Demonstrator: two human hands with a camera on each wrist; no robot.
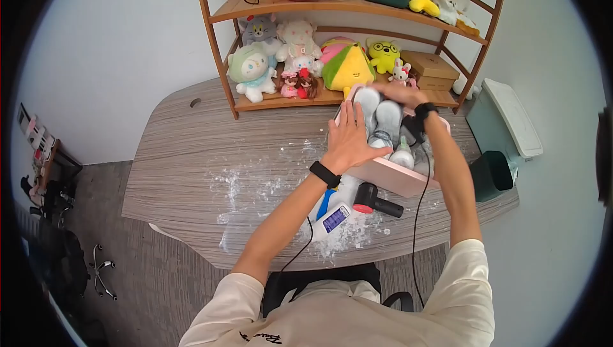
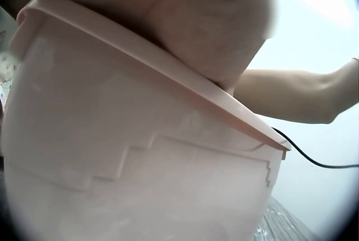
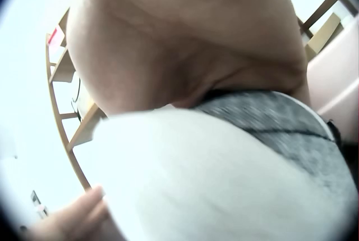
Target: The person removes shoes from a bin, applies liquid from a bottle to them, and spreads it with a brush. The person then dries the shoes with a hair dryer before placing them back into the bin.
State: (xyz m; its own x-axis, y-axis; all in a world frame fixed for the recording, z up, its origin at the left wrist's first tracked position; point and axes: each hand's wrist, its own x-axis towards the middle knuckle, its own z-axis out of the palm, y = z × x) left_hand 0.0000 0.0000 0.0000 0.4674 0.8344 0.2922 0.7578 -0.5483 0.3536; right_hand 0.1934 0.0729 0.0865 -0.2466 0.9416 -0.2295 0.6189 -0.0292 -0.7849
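Note:
A pink plastic bin on the table holds several grey shoes with white soles, standing packed close together. My left hand lies over the bin's left rim with fingers straight and thumb spread towards the shoes. In the left wrist view its palm rests against the pink rim. At the bin's far end, my right hand reaches over the tops of the shoes. The right wrist view shows its palm close above a grey fabric shoe with a white sole; the fingers are hidden there, so I cannot tell their grip.
White powder is scattered over the table. Before the bin lie a white bottle, a blue-handled item and a black handheld tool, near dark cables. Behind stands a wooden shelf of plush toys; a dark green bin stands right.

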